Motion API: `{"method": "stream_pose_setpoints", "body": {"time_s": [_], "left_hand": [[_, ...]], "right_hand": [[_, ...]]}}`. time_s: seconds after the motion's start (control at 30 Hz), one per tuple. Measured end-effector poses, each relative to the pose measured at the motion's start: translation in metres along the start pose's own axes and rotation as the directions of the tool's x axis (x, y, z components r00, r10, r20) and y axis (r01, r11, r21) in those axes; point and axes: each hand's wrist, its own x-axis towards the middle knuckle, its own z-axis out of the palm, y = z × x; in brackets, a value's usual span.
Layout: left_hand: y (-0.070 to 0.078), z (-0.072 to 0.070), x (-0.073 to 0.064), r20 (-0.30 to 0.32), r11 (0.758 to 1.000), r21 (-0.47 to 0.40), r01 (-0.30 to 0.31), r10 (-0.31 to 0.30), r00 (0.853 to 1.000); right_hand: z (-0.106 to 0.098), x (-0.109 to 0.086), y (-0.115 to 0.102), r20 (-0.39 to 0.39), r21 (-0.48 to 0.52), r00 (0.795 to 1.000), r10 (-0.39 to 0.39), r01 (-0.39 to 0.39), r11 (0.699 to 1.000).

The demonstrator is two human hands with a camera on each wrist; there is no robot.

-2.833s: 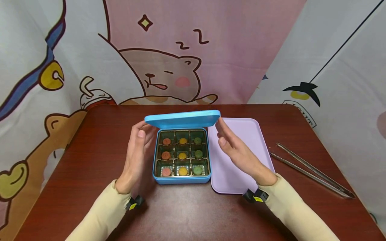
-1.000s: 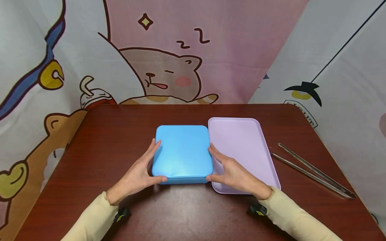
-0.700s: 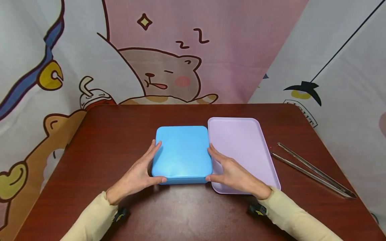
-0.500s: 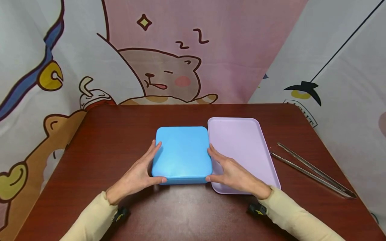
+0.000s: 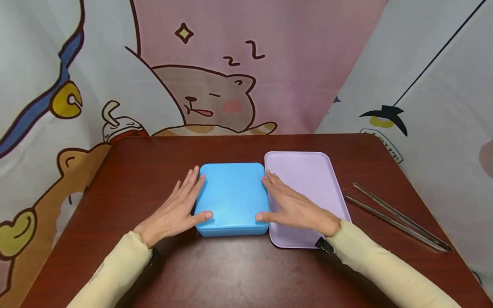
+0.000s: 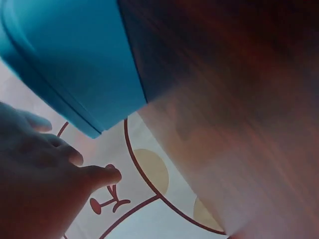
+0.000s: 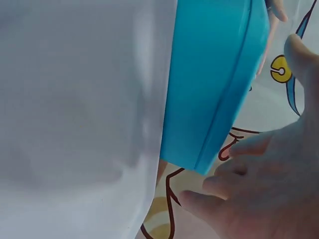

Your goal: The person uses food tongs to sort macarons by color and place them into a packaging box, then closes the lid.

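Note:
A blue box (image 5: 232, 194) with rounded corners sits on the table, its lid closed down, so whatever is inside is hidden. My left hand (image 5: 173, 209) hovers at the box's left side, fingers straight and thumb over the front left corner. On the other side, my right hand (image 5: 294, 205) is held likewise, fingers straight near the right edge and thumb over the lid's front right corner. Both wrist views show a gap between the fingers and the box's side wall. Neither hand holds anything.
A lilac tray (image 5: 304, 171) lies flat right beside the box, partly under my right hand. Farther right, metal tongs (image 5: 400, 218) lie spread on the brown table (image 5: 239, 273). A printed cartoon curtain (image 5: 292, 64) hangs behind the table.
Earlier the lid stood partly raised over round orange, yellow and green pieces in compartments; it has come down. My hands held the closed box's sides, and have since loosened and lifted slightly.

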Motion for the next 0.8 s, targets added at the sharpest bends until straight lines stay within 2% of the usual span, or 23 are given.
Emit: {"method": "stream_pose_setpoints", "body": {"time_s": [0.07, 0.23, 0.53, 0.67, 0.8], "left_hand": [[-0.003, 0.002, 0.004, 0.03, 0.999, 0.051, -0.007, 0.006, 1.0], [-0.003, 0.008, 0.006, 0.091, 0.994, 0.107, -0.012, 0.002, 0.996], [0.0, 0.009, 0.0, 0.096, 0.981, 0.19, -0.045, 0.027, 0.995], [0.002, 0.006, -0.004, 0.099, 0.985, 0.169, -0.021, 0.004, 0.995], [0.001, 0.004, -0.01, 0.059, 0.991, 0.128, 0.025, -0.033, 0.998]], "right_hand": [[0.0, 0.003, 0.001, 0.037, 0.002, 0.999, -0.002, 0.001, 1.0], [0.003, 0.003, 0.002, 0.104, -0.009, 0.995, 0.002, -0.001, 1.0], [0.008, -0.001, -0.002, 0.153, -0.081, 0.987, 0.039, -0.027, 0.996], [0.008, -0.003, -0.006, 0.128, -0.116, 0.991, 0.023, -0.008, 0.993], [0.012, -0.012, -0.004, 0.013, -0.151, 1.0, -0.002, 0.004, 0.988]]}}
